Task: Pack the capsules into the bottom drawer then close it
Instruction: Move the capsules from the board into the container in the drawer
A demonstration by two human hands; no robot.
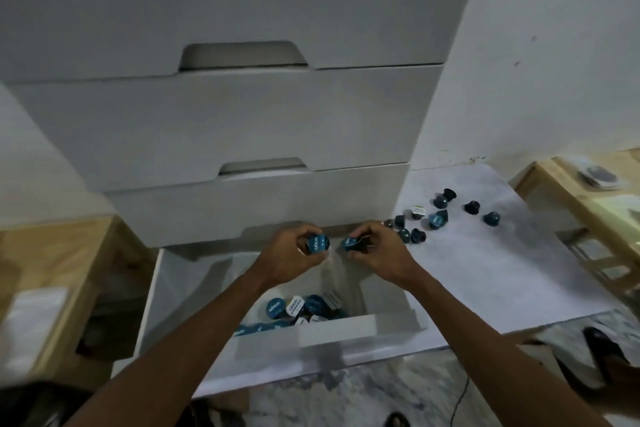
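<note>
The open bottom drawer [180, 288] holds a pile of blue capsules [298, 310] near its front wall. Above it, the left hand [294, 255] grasps one capsule [318, 243], and the right hand [375, 250] grasps another [349, 243].

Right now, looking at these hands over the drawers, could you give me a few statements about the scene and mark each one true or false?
1. The bottom drawer is open. True.
2. Both hands are empty. False: the left hand and the right hand each hold a blue capsule.
3. Loose capsules lie on the white sheet right of the drawer. True.
4. The drawer holds no capsules yet. False: several capsules in the drawer already lie inside.
</note>
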